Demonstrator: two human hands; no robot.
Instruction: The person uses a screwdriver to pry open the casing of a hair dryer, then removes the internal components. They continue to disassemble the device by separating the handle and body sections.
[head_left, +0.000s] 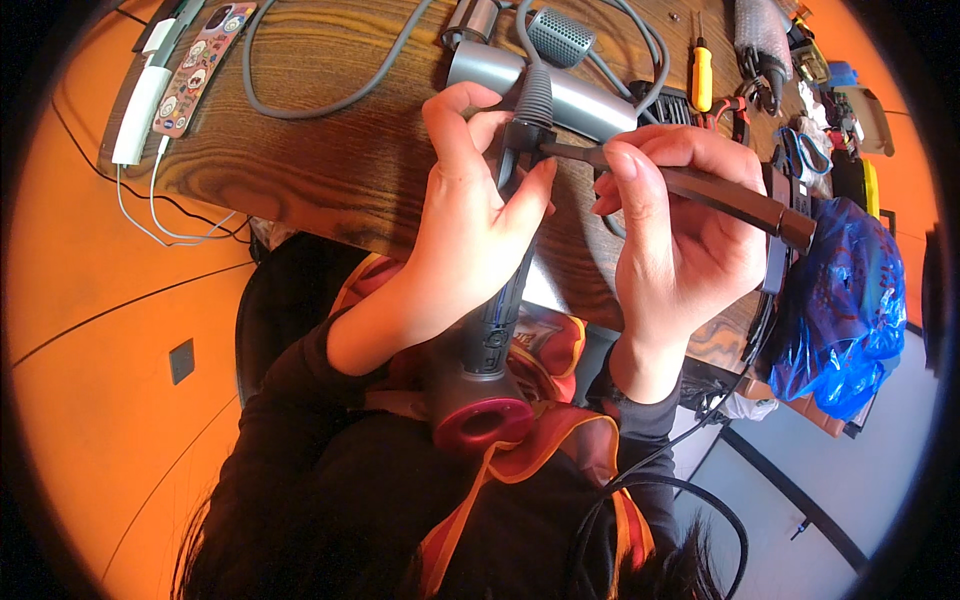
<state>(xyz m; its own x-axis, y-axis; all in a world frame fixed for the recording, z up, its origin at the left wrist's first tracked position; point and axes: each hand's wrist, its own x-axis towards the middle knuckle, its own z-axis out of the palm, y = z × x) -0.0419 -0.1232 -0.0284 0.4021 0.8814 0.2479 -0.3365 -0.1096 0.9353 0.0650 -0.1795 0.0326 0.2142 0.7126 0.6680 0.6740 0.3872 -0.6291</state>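
A hair dryer (482, 413) with a dark body and a magenta ring hangs head-down against my lap. Its uncovered handle (494, 335) points up and away over the table edge. My left hand (455, 220) is closed around the handle's far end, just below the ribbed grey cable sleeve (536, 95). Between the thumb and fingers of my right hand (690, 235) lies a dark screwdriver (735, 197), slanting to the left. Its tip meets the side of the black handle end beside my left thumb; the exact contact point is too small to make out.
On the wooden table (300, 170) lie a silver tube (592, 105), a mesh cylinder (562, 38), the grey power cable (388, 65), a yellow-handled screwdriver (702, 78) and a phone in a patterned case (203, 70). A blue plastic bag (845, 300) hangs at the right edge.
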